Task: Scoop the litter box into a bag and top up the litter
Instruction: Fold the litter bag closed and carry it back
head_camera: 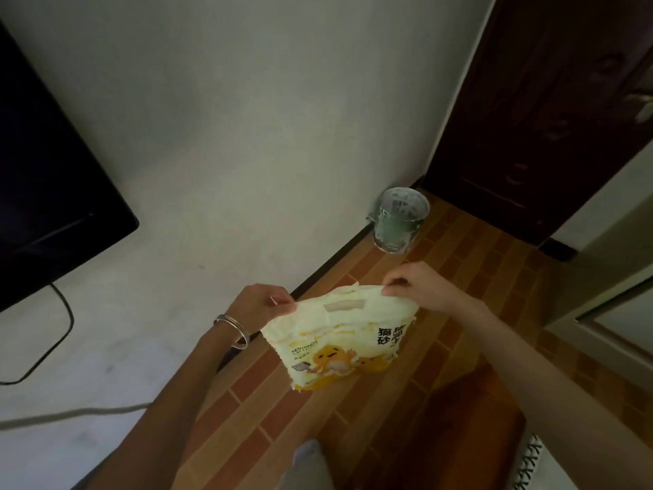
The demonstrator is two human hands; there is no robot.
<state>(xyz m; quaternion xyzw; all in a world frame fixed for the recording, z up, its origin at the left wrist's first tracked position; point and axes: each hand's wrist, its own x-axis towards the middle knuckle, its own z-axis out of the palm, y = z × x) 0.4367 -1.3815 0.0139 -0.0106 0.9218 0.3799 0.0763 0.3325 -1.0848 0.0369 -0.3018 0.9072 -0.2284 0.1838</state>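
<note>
The litter bag [339,343], glossy crinkled yellow plastic with a cut-out handle slot, hangs at lower centre of the frame above the brown brick-pattern floor [470,263]. Its long axis runs left to right, its top edge tilted up to the right. The left hand [259,302] pinches the top left corner, the right hand [415,282] the top right corner. A silver bangle [235,328] circles the left wrist.
</note>
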